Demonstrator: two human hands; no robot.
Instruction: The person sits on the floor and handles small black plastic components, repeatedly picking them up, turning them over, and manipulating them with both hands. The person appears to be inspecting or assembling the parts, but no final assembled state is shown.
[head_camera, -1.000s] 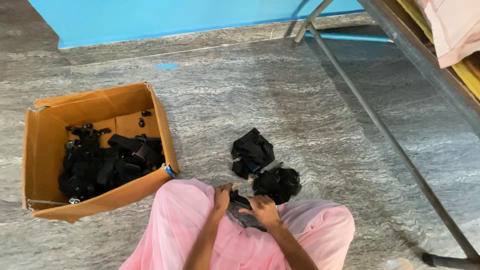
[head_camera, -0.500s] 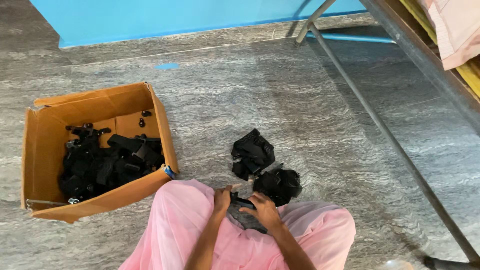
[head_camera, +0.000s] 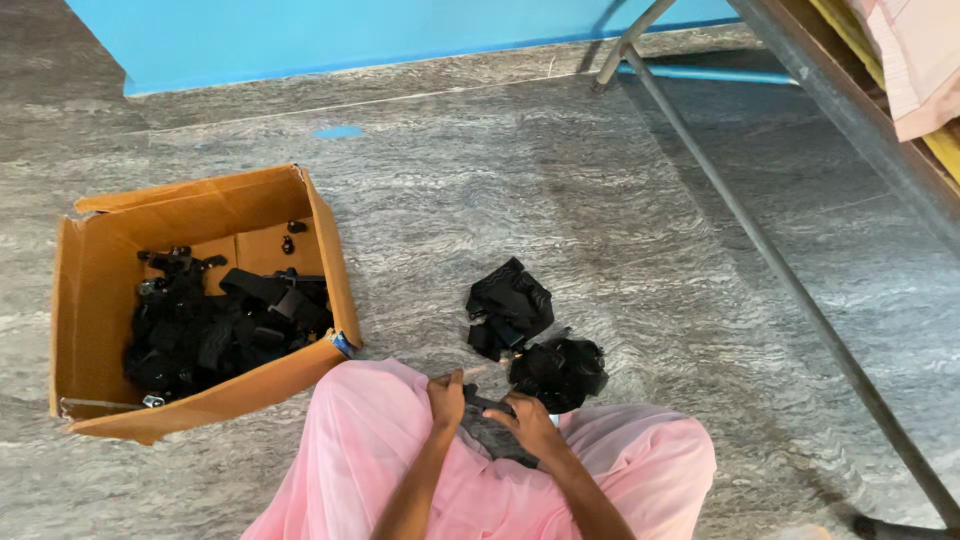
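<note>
I sit on a grey stone floor in pink clothing (head_camera: 370, 460). My left hand (head_camera: 445, 398) and my right hand (head_camera: 530, 425) meet over my lap, both gripping a small black part (head_camera: 487, 402) between them. Just beyond my knees lie two heaps of black parts: a nearer heap (head_camera: 558, 372) close to my right hand and a farther heap (head_camera: 510, 305). An open cardboard box (head_camera: 90, 250) stands to my left, holding several black parts (head_camera: 215, 330).
A metal frame leg (head_camera: 790, 290) runs diagonally across the floor on the right, with a light blue bar (head_camera: 710, 74) behind it. A blue wall (head_camera: 380, 30) borders the far side. Pink cloth (head_camera: 915, 50) hangs at the top right.
My hands stay together over my lap with small shifts on the black part. The view has barely moved.
</note>
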